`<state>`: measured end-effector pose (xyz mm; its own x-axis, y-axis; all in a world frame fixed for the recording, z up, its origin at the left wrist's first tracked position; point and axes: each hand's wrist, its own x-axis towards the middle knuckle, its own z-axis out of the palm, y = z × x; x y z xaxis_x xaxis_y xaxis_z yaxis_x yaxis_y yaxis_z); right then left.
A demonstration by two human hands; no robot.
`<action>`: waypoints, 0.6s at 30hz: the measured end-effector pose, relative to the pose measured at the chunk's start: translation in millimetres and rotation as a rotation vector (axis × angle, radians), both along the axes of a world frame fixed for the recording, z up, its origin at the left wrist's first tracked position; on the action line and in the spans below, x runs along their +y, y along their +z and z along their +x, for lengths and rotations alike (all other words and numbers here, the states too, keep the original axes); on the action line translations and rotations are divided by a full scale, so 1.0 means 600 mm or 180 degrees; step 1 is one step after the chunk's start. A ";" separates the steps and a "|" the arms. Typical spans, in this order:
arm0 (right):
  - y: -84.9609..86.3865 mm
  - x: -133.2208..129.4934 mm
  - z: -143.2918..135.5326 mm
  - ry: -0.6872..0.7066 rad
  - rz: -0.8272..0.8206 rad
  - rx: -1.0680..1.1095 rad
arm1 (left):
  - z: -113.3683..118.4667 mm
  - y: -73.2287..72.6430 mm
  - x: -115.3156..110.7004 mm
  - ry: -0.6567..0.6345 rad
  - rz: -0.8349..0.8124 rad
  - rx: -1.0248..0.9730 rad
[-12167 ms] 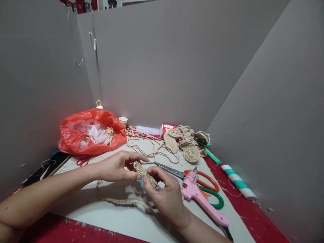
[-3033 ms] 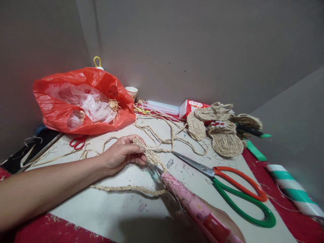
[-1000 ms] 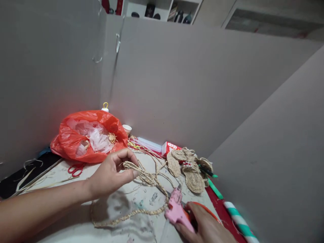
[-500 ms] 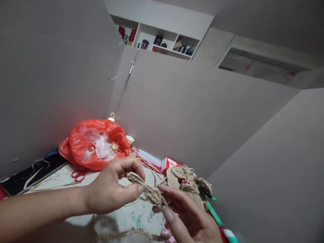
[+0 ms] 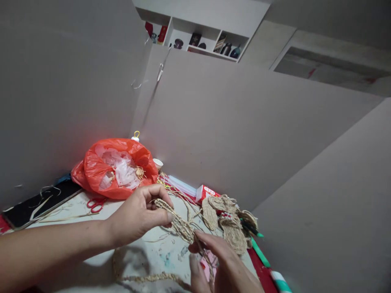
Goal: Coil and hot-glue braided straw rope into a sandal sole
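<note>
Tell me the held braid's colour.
The braid is pale straw-tan; the head view shows it best.

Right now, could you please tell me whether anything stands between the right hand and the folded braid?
Nothing visible does: the right hand is at one end of the folded braid, and the left hand pinches the other.

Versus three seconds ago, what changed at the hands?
The right hand let go of the pink glue gun and moved in to the right end of the folded braid. The left hand still pinches the folded braid; the red bag stays put.
</note>
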<state>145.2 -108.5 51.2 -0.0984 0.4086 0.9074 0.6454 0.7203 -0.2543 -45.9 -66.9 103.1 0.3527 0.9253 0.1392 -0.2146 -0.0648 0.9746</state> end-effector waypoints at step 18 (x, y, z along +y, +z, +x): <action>-0.005 0.012 -0.001 -0.0087 -0.0200 -0.0428 | 0.013 -0.028 0.014 -0.0131 -0.0672 -0.0181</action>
<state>144.5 -101.4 48.4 -0.2055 0.4683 0.8593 0.6958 0.6874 -0.2083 -37.8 -58.5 86.0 0.3879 0.9210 -0.0353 -0.2677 0.1493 0.9519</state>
